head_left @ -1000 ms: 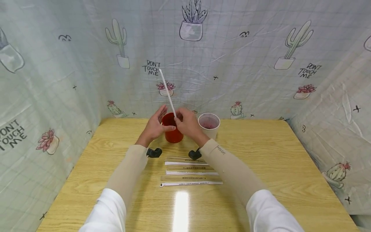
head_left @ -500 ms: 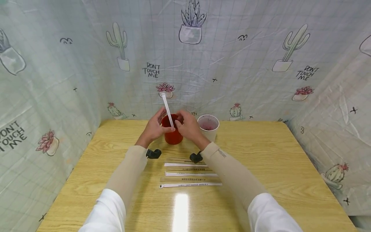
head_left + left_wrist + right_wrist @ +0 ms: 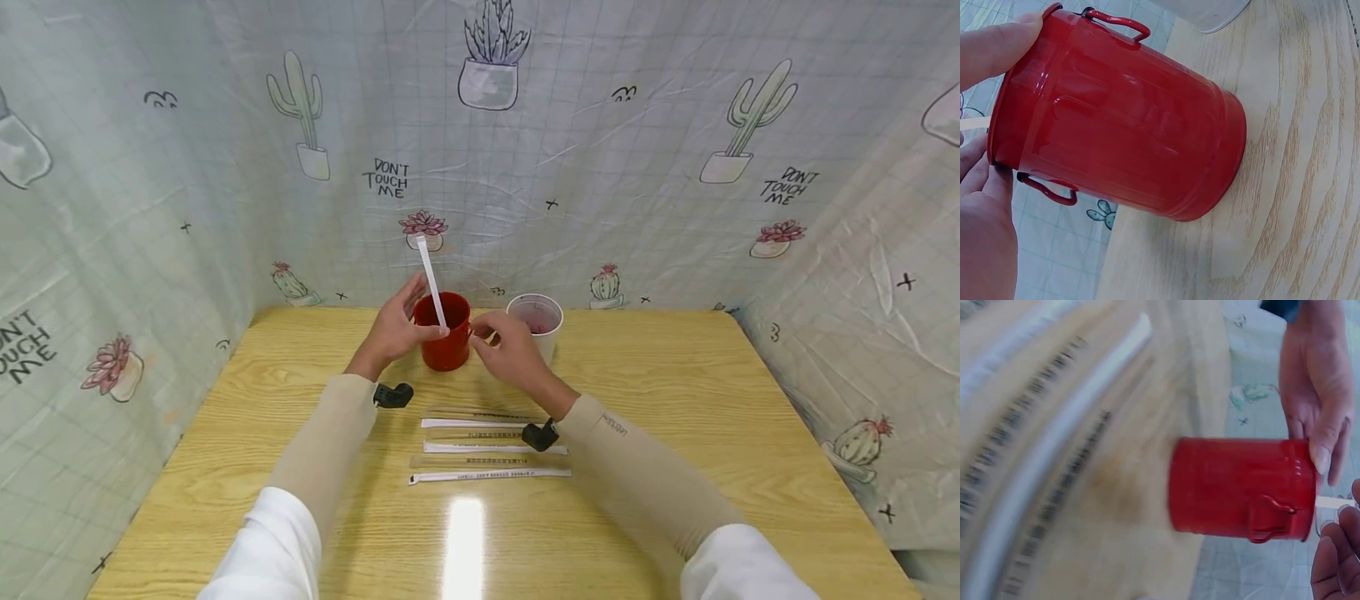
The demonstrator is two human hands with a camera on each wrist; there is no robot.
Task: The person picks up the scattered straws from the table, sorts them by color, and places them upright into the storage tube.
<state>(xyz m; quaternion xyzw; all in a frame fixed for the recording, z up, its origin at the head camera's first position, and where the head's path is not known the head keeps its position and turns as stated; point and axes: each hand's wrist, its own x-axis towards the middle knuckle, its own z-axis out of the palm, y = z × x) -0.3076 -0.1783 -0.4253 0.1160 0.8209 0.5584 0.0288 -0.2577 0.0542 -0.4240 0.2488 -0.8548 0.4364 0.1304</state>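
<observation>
A small red metal bucket [image 3: 446,357] with little side handles stands upright on the table. My left hand [image 3: 393,330] grips its rim, thumb on the near edge and fingers on the opposite side, as the left wrist view shows. One white paper-wrapped straw [image 3: 430,271] stands in the bucket, leaning back and left against the rim. Just right of the bucket, my right hand [image 3: 513,357] hovers with loosely bent fingers [image 3: 1329,562] and nothing between them. In the left wrist view the bucket's red wall [image 3: 1129,119] fills the middle.
A white cup [image 3: 550,342] with reddish contents stands right of the bucket, partly behind my right hand. Several wrapped straws [image 3: 491,477], white and brown, lie in a row on the wooden table [image 3: 315,533]. A cactus-print curtain [image 3: 600,167] hangs behind and at both sides.
The straw has dropped lower into the bucket and been let go by my right hand. That hand has drawn back right; my left hand stays at the rim.
</observation>
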